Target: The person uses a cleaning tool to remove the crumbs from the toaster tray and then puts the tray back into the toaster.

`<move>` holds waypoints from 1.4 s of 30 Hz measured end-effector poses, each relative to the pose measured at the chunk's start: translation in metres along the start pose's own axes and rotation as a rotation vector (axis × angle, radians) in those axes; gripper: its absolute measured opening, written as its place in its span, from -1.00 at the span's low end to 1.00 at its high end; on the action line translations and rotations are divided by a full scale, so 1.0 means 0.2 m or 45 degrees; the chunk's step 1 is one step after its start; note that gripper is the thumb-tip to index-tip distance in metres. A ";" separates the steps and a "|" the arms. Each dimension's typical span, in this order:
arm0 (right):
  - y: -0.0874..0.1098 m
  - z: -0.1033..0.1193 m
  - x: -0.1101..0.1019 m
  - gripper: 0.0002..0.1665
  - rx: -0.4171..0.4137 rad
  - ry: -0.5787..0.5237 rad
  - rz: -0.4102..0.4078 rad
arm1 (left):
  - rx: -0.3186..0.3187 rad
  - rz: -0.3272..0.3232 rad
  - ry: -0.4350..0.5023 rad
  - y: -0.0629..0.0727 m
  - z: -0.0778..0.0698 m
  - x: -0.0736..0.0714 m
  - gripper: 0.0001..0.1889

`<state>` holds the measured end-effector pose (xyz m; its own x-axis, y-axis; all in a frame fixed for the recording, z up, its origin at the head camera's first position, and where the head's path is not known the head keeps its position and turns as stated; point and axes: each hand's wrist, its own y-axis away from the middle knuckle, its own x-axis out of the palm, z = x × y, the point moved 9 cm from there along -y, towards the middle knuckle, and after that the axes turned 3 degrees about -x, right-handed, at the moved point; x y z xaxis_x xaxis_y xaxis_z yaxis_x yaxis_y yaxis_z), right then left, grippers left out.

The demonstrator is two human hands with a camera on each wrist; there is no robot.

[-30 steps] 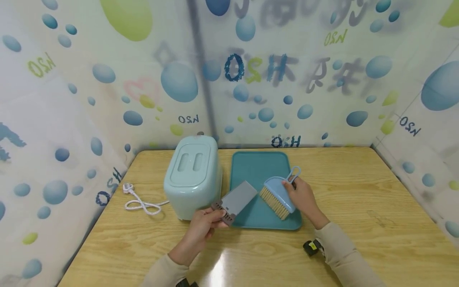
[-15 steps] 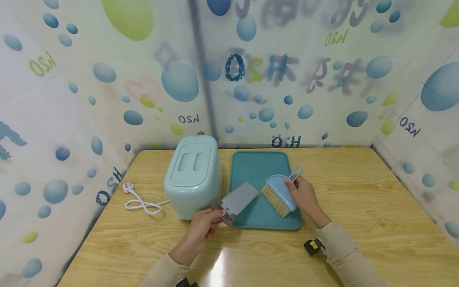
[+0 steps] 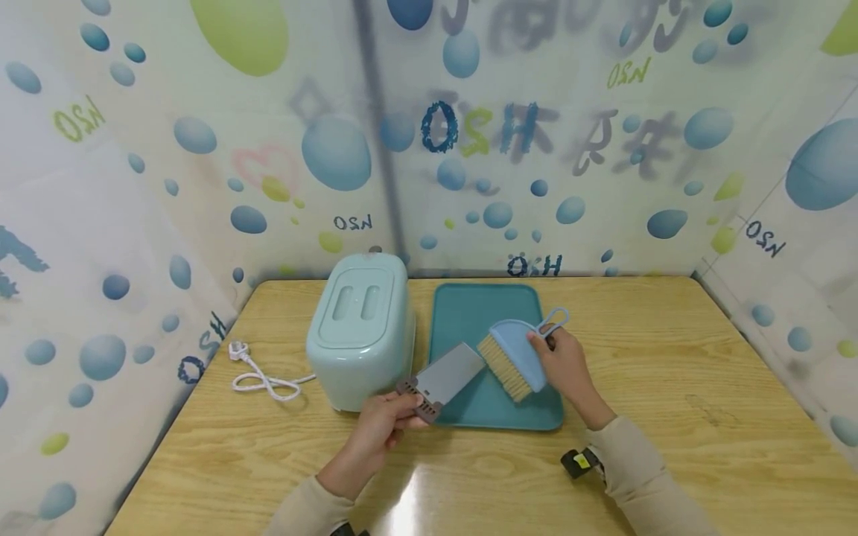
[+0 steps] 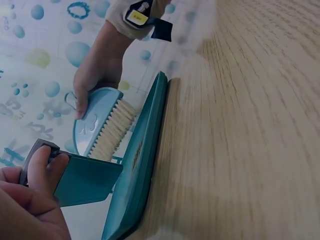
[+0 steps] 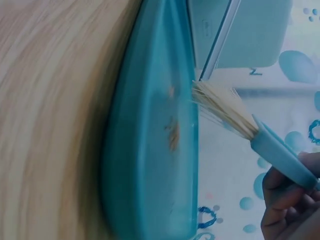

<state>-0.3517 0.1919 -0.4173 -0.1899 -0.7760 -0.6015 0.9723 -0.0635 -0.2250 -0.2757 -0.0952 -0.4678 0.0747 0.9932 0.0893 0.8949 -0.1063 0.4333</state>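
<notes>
In the head view my left hand (image 3: pixel 382 428) pinches the brown end of a flat grey crumb tray (image 3: pixel 450 374), which tilts over the teal serving tray (image 3: pixel 485 309). My right hand (image 3: pixel 563 365) grips a light-blue hand brush (image 3: pixel 523 350) with a loop handle. Its cream bristles (image 5: pixel 225 107) are close to the crumb tray's far end; whether they touch is unclear. Brown crumbs (image 5: pixel 173 135) lie on the serving tray in the right wrist view. Left of it stands a mint-green toaster (image 3: pixel 362 350) with its lid on.
A white power cord with plug (image 3: pixel 268 383) lies looped on the wooden table (image 3: pixel 670 357), left of the toaster. A printed curtain (image 3: pixel 469 193) hangs close behind the table and along both sides.
The brush shifted slightly right, then swung back left, so its bristles are now nearer the crumb tray. My left hand and the crumb tray have barely moved.
</notes>
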 end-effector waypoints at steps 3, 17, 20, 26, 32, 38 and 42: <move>0.01 0.04 0.01 -0.70 -0.005 -0.031 0.015 | 0.002 0.013 0.001 0.01 0.00 0.01 -0.63; 0.06 0.20 0.07 -0.73 -0.034 -0.208 0.088 | 0.013 0.048 0.005 0.02 -0.02 0.03 -0.68; 0.07 0.22 0.09 -0.74 -0.030 -0.225 0.103 | 0.015 0.048 0.007 0.02 -0.02 0.03 -0.70; 0.09 0.25 0.13 -0.75 0.005 -0.301 0.122 | 0.009 0.035 0.015 0.01 -0.01 0.03 -0.75; 0.12 0.27 0.18 -0.73 0.071 -0.373 0.167 | 0.011 0.047 0.021 0.01 -0.02 0.04 -0.79; 0.14 0.28 0.26 -0.69 0.160 -0.529 0.265 | 0.007 0.061 0.027 0.00 -0.02 0.06 -0.91; 0.15 0.27 0.29 -0.67 0.223 -0.613 0.320 | 0.000 0.066 0.031 0.00 -0.01 0.06 -0.92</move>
<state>-0.3258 0.1109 -0.4177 0.0938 -0.9766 -0.1933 0.9954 0.0888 0.0348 -0.2755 -0.0838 -0.4642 0.1101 0.9849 0.1334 0.8900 -0.1574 0.4279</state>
